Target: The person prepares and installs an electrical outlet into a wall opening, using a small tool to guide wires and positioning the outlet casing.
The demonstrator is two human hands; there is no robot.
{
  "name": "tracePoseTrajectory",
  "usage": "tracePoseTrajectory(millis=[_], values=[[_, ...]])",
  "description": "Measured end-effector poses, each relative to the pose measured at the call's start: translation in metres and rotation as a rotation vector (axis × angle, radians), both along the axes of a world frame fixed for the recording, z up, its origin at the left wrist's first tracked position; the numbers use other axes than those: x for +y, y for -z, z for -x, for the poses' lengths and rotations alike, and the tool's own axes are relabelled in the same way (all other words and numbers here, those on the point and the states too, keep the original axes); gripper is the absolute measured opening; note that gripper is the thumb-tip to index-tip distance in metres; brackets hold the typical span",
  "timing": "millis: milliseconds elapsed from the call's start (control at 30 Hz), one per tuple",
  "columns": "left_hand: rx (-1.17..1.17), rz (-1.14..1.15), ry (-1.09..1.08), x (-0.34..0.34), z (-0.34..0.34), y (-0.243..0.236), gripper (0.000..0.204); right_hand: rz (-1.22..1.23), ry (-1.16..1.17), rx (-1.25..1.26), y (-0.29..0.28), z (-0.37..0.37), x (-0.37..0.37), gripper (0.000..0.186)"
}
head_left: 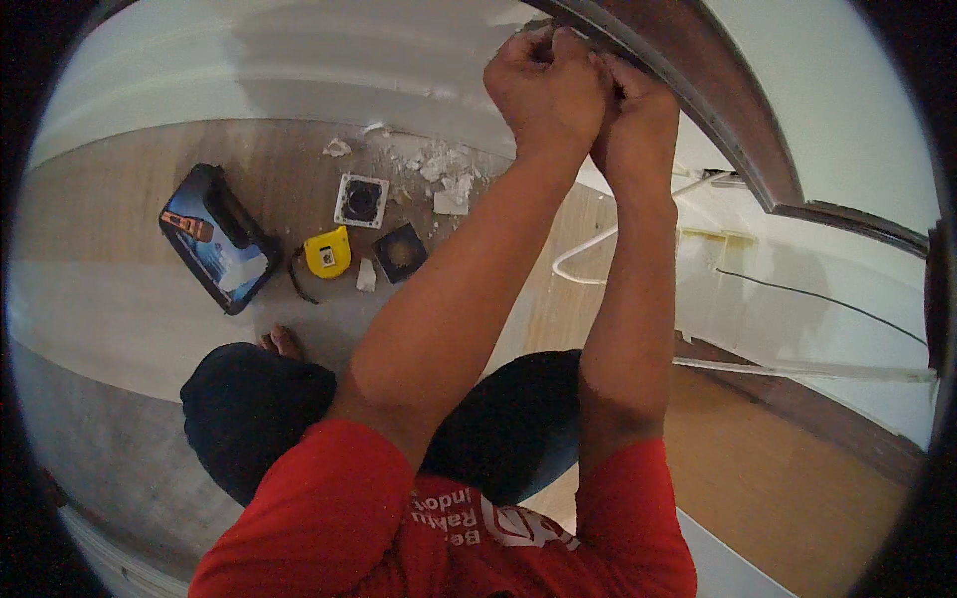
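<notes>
A dark brown frame (733,95) crosses the upper right. The left hand (553,90) and right hand (646,115) curl side by side at its edge; whether they pinch anything cannot be told. White rubble (439,164), a yellow tape measure (327,252) and a black case (219,239) lie leftward.

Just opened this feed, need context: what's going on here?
A person in a red shirt has left hand and right hand close together at a dark wooden frame; whatever they may grip is hidden. Untouched on the floor lie a yellow tape measure, dark case, white-rimmed square piece and white rubble.
</notes>
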State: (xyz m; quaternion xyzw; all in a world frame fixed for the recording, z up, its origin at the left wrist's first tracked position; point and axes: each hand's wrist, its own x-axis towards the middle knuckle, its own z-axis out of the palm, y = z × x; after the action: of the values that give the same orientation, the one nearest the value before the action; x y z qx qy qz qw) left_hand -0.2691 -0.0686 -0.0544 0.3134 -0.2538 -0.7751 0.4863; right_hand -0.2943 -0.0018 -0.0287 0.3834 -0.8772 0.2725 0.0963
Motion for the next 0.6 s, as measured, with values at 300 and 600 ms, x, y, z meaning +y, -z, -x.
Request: tracePoseTrajectory(millis=[300,600], values=[[-0.025,-0.022,0.029,0.001,0.002,-0.003,0.015,0.031,-0.017,-0.001,-0.001,0.000,0.002,0.027],[-0.131,-0.002,0.060,0.009,0.010,0.002,0.017,0.044,0.006,-0.021,-0.001,0.002,0.010,0.030]])
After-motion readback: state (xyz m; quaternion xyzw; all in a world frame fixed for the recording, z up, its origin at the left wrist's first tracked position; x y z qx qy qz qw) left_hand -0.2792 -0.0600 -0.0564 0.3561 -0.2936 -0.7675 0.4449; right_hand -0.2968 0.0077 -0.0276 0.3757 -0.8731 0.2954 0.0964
